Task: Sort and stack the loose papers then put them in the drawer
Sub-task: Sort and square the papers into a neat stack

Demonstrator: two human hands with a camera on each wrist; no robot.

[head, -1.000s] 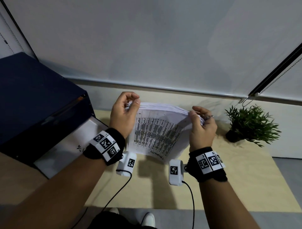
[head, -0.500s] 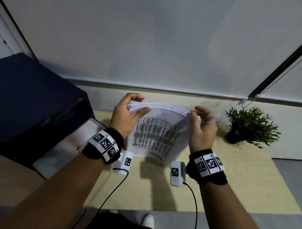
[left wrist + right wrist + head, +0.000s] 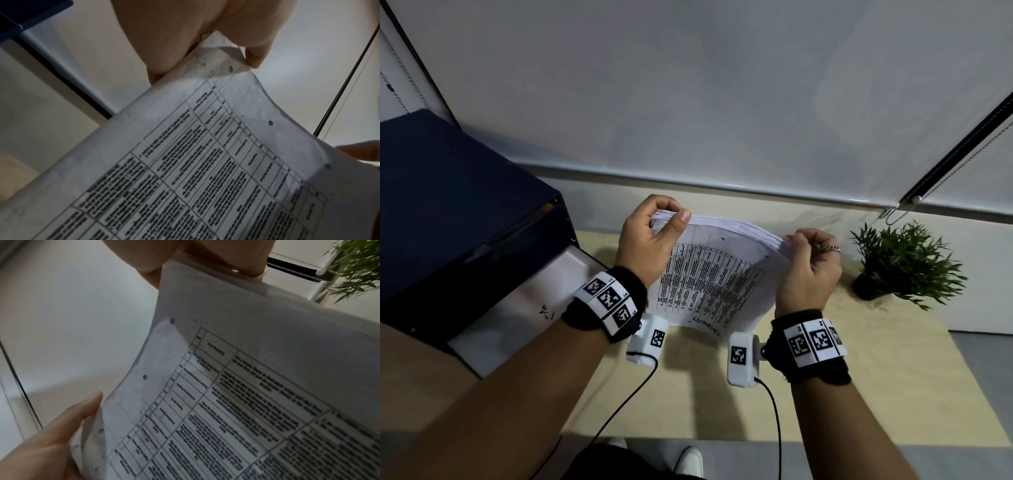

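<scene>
Head view shows my left hand [image 3: 650, 240] pinching one top corner of the paper stack [image 3: 717, 274], thumb on the printed face and fingers curled over the upper edge, while my right hand [image 3: 808, 270] grips the opposite top corner the same way, fingers curled round the sheets. The stack hangs between my hands above the tabletop [image 3: 893, 377], bowed, its printed table facing me and its long axis running from one hand to the other, slanting down toward my right. In the left wrist view my thumb tip [image 3: 255, 56] presses the corner of the front sheet [image 3: 205, 162]; the right wrist view shows the same sheet [image 3: 246, 386] curling away from my fingers. Taking the stack as the landmark, the drawer [image 3: 524, 301] lies to its left and a little lower, pulled out of the dark blue cabinet [image 3: 458, 212], with a white sheet already lying in it; my left hand is the one nearer to it. The potted plant [image 3: 904, 263] stands to the right of the stack, well apart from the drawer. I judge the edges look fairly even, so the coming move is a leftward carry, and the stack must turn flat to go in.
</scene>
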